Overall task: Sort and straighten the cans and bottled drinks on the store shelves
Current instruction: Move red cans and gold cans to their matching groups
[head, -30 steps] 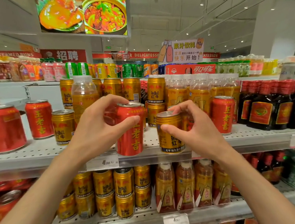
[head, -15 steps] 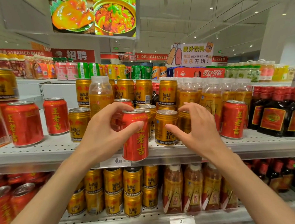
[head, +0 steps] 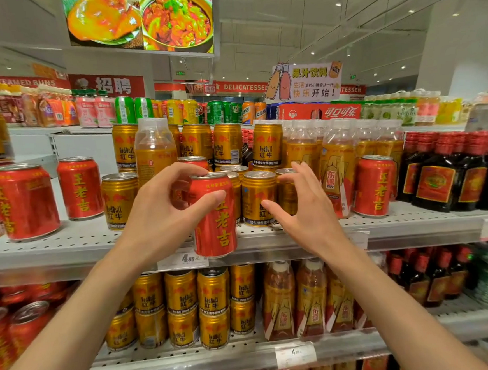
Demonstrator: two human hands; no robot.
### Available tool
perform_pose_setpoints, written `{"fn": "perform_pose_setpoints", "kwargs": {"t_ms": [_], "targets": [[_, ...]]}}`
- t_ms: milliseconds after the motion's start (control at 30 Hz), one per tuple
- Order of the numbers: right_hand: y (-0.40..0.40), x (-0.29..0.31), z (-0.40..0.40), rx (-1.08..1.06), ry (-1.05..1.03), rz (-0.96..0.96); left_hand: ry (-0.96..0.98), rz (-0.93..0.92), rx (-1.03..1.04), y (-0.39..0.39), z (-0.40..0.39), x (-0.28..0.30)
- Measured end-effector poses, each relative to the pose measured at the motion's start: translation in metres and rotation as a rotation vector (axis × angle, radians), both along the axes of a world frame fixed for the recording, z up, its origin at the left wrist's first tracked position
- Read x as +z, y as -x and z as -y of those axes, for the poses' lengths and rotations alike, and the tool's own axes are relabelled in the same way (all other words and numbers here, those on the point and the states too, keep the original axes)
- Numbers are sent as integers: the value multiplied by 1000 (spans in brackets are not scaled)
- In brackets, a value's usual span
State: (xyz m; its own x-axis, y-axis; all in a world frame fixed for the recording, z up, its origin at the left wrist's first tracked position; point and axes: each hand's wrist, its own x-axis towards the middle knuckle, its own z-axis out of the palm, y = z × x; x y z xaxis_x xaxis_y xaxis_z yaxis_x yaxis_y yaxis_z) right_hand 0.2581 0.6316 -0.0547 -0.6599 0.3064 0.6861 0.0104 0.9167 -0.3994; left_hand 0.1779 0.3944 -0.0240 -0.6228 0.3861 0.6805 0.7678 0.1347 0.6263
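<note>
My left hand (head: 163, 211) grips a red can with yellow characters (head: 214, 216) and holds it in front of the upper shelf's (head: 66, 245) front edge. My right hand (head: 306, 209) is spread open just in front of a gold Red Bull can (head: 257, 197) that stands on the shelf; thumb and fingers are near it but apart from it. More gold cans (head: 120, 199) and red cans (head: 374, 184) stand mixed on the same shelf, with amber plastic bottles (head: 337, 160) behind.
Dark bottles with red caps (head: 440, 175) fill the shelf's right end. Two large red cans (head: 23, 200) stand at the left. The lower shelf (head: 250, 350) holds stacked gold cans (head: 182, 306) and amber bottles (head: 278, 302). A price tag (head: 184, 259) hangs on the upper rail.
My right hand set the gold can down on the shelf and let go, fingers now spread. My left hand kept the red can, shifted slightly right. The camera moved closer.
</note>
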Motion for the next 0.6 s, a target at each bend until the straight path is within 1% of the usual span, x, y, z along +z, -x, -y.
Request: {"fn": "perform_pose_setpoints", "kwargs": {"t_ms": [100, 200, 233, 300, 467, 533, 600], "targets": [[-6, 4, 1, 23, 46, -6, -5, 14, -5, -2, 2, 0], [-25, 2, 9, 70, 71, -158, -11, 42, -18, -5, 3, -5], [-32, 0, 14, 102, 97, -179, -5, 56, -30, -7, 3, -7], [-46, -7, 26, 194, 185, -123, 13, 76, -66, -10, 2, -13], [-65, -31, 45, 463, 423, 182, 82, 107, -138, -22, -11, -28], [-67, -39, 45, 510, 477, 229, 95, 123, -171, -28, -21, -33], [-67, -45, 41, 536, 523, 221, 87, 164, -206, -36, -30, -36]]}}
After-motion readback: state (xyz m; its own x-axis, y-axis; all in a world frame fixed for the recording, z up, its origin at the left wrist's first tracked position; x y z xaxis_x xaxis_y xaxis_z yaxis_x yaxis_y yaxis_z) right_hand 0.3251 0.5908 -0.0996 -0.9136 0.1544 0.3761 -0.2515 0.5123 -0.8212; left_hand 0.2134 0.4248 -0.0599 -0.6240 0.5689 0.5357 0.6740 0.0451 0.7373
